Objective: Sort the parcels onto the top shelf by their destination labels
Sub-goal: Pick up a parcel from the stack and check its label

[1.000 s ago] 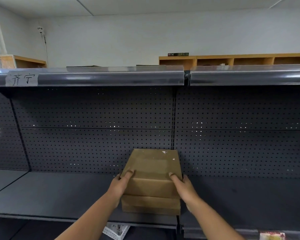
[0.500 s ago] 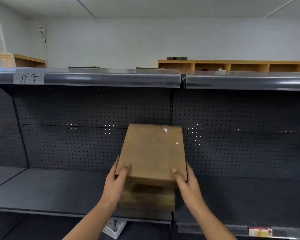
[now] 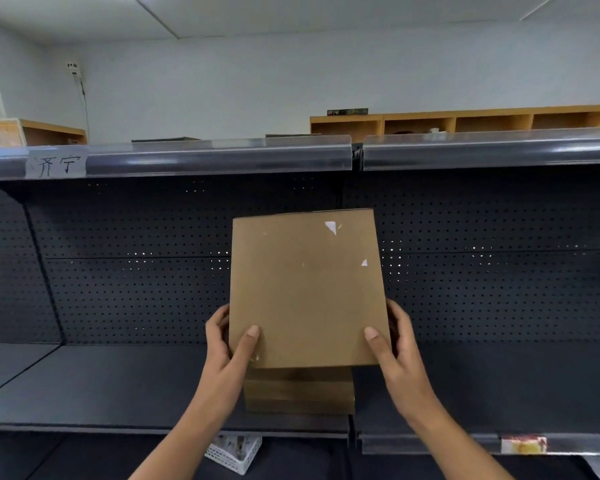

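I hold a flat brown cardboard parcel (image 3: 305,289) tilted up in front of the pegboard, its broad face toward me with small white label scraps near the top right. My left hand (image 3: 227,344) grips its lower left edge and my right hand (image 3: 394,344) its lower right edge, thumbs on the front. Below it a stack of brown parcels (image 3: 298,393) rests on the middle shelf (image 3: 118,386). The top shelf (image 3: 205,157) runs overhead, with a handwritten destination label (image 3: 56,166) at its left.
A dark pegboard back panel (image 3: 136,271) spans behind the shelves. A white mesh basket (image 3: 232,452) sits below the middle shelf. Wooden cubby shelving (image 3: 465,121) lines the far wall, and a price tag (image 3: 523,445) is on the right shelf edge.
Both hands lifted the top parcel off the stack and tipped it upright, raising it toward the top shelf. The view tilted up slightly.
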